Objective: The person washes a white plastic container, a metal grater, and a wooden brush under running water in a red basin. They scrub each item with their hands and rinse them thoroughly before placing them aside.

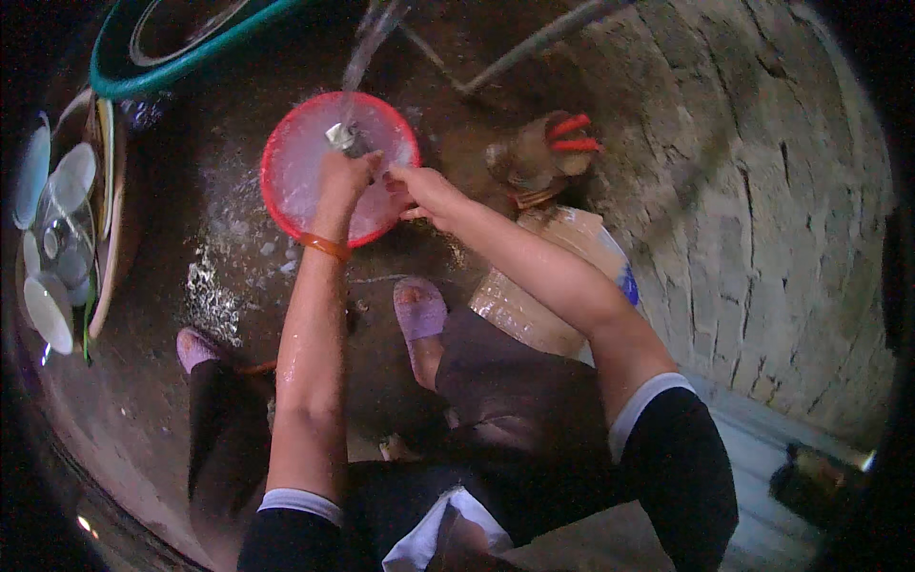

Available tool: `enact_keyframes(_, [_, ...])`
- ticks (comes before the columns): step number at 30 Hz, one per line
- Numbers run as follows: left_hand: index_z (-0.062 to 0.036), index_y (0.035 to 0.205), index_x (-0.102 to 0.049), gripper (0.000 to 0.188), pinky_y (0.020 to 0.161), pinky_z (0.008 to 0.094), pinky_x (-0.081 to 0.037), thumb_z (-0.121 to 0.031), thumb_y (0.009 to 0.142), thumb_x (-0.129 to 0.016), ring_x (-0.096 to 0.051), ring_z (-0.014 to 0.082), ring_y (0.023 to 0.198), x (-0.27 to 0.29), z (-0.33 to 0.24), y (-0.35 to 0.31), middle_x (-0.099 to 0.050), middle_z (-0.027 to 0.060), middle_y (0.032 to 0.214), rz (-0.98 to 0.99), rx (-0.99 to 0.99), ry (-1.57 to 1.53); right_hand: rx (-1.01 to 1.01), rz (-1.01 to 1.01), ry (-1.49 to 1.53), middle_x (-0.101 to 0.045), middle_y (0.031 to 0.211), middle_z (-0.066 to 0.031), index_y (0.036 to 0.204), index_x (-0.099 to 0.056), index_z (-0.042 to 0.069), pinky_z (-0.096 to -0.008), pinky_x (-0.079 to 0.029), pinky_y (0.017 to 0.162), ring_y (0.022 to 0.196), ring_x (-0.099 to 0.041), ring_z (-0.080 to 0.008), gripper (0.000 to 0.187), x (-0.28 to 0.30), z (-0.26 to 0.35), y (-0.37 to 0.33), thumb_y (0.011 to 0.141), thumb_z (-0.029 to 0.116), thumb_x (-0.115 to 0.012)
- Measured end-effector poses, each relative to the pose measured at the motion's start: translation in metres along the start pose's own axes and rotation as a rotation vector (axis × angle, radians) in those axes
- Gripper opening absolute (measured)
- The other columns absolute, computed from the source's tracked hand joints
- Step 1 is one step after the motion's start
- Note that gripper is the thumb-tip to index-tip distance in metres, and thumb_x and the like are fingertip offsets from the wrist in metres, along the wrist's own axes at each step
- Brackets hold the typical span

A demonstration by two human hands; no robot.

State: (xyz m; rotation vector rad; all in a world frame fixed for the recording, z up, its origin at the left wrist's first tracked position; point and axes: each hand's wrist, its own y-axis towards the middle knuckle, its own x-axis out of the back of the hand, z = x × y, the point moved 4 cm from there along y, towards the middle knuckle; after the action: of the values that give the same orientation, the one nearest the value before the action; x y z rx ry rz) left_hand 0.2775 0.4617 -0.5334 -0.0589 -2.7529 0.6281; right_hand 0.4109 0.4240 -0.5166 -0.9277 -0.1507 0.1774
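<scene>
A red basin [271, 191] of cloudy, whitish water stands on the wet floor in front of me. My left hand [347, 177], with an orange bangle on the wrist, reaches into it and is closed on a small grey and white object [343, 138] whose kind I cannot make out. Over the basin's right side is my right hand [427, 196], its fingers half bent and apart, with nothing visible between them. A stream of water [365, 52] falls from above into the basin, close to the object in my left hand.
White bowls and plates [62, 238] crowd a round container at left. A green-rimmed tub [143, 84] stands at the far left. Right of the basin are a brown holder with red handles [572, 133] and a cardboard piece [529, 305], beside a rough wall [762, 210].
</scene>
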Motion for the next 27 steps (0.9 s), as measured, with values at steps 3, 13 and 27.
enact_keyframes(3, [-0.0011, 0.077, -0.06, 0.035, 0.054, 0.0314, -0.042, -0.035, 0.07, -0.067, -0.057, 0.0145, 0.061, 0.002, 0.006, 0.0, -0.061, 0.0071, 0.067, -0.045, 0.04, 0.122, 0.249, 0.084, -0.24, -0.055, 0.105, -0.0064, 0.112, -0.05, 0.007, -0.0251, -0.045, 0.072, 0.091, -0.055, -0.0132, 0.037, 0.04, 0.004, -0.046, 0.085, 0.032, -0.048])
enact_keyframes(13, [0.0017, 0.098, -0.05, 0.047, 0.07, 0.0334, -0.044, -0.014, 0.06, -0.073, -0.057, 0.025, 0.082, -0.01, -0.007, -0.009, -0.059, 0.0123, 0.088, -0.103, -0.304, -0.105, 0.101, -1.005, 0.06, -0.052, 0.078, -0.0052, 0.104, -0.046, 0.004, -0.0272, -0.048, 0.051, 0.06, -0.052, -0.0155, 0.033, 0.261, -0.141, -0.062, 0.08, 0.024, -0.055])
enact_keyframes(27, [0.0003, 0.095, -0.055, 0.039, 0.067, 0.0288, -0.044, -0.02, 0.064, -0.066, -0.057, 0.0158, 0.077, 0.007, 0.01, -0.002, -0.061, 0.0088, 0.087, -0.067, -0.083, -0.164, 0.41, -0.891, 0.962, -0.054, 0.096, -0.0116, 0.103, -0.048, 0.0, -0.0376, -0.047, 0.071, 0.085, -0.055, -0.0269, 0.035, 0.26, -0.147, -0.006, 0.074, 0.019, -0.054])
